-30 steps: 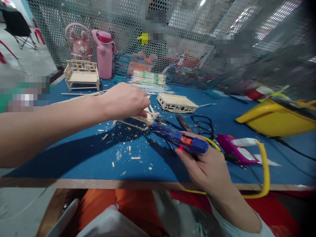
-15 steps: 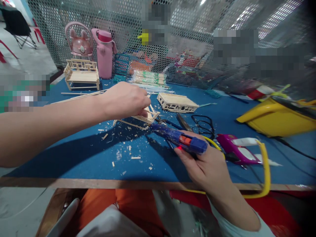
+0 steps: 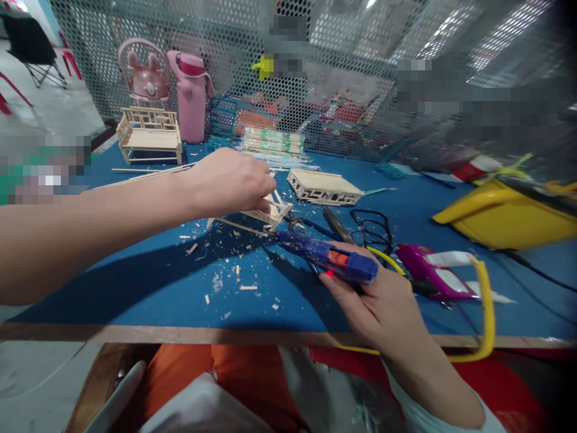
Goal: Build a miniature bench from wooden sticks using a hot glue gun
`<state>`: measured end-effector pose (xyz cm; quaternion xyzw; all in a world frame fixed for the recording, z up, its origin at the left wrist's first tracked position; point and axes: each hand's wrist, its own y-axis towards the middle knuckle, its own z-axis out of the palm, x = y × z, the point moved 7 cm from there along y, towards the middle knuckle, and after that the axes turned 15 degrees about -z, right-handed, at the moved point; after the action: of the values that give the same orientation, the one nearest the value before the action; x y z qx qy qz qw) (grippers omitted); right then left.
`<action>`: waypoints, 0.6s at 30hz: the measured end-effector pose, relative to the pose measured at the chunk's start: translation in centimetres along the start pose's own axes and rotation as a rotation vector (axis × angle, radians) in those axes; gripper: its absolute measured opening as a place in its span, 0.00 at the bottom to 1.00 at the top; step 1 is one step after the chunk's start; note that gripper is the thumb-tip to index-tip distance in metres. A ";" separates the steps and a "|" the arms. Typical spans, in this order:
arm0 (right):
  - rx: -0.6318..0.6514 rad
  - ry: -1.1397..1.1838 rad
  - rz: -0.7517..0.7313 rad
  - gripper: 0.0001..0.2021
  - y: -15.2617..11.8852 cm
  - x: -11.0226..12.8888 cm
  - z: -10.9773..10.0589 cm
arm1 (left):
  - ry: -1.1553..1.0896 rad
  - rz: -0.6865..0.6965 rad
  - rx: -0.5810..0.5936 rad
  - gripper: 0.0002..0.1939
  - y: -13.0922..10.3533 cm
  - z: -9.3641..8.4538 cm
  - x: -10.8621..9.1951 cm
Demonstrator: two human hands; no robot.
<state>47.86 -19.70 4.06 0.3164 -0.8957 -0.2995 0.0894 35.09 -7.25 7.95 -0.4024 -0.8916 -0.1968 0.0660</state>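
Note:
My left hand [image 3: 238, 183] is closed on a small frame of thin wooden sticks [image 3: 282, 211] at the middle of the blue table; its fingertips are partly hidden behind the knuckles. In my right hand [image 3: 383, 300] is a blue glue gun [image 3: 315, 251] with an orange part and a small red light. The gun points left, its nozzle at the lower right corner of the stick frame. Behind the frame lies a flat wooden stick model [image 3: 324, 185], and a little stick bench [image 3: 151, 137] stands at the back left.
Scissors [image 3: 338, 225] and black-handled tools lie beyond the glue gun. A purple tool [image 3: 433, 273] and yellow dustpan [image 3: 509, 213] are to the right. A pink bottle [image 3: 191, 99] and packed sticks [image 3: 273, 142] stand or lie at the back. Wood scraps litter the front.
The glue gun's nozzle has shifted very slightly down and right at the frame's corner. My left hand stays almost still on the frame.

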 end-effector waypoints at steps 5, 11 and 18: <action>-0.001 0.023 0.010 0.11 0.2 0.1 0.2 | -0.016 -0.003 0.006 0.14 0.0 0.0 0.0; 0.045 0.041 0.022 0.11 -0.1 -0.2 0.6 | -0.031 -0.013 -0.012 0.13 0.0 0.0 0.1; 0.053 0.030 0.019 0.12 -0.5 -0.2 0.0 | -0.030 -0.018 0.001 0.14 0.1 -0.1 0.2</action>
<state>48.23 -19.88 3.76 0.3145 -0.9049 -0.2698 0.0972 35.08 -7.08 8.09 -0.3973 -0.8961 -0.1911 0.0509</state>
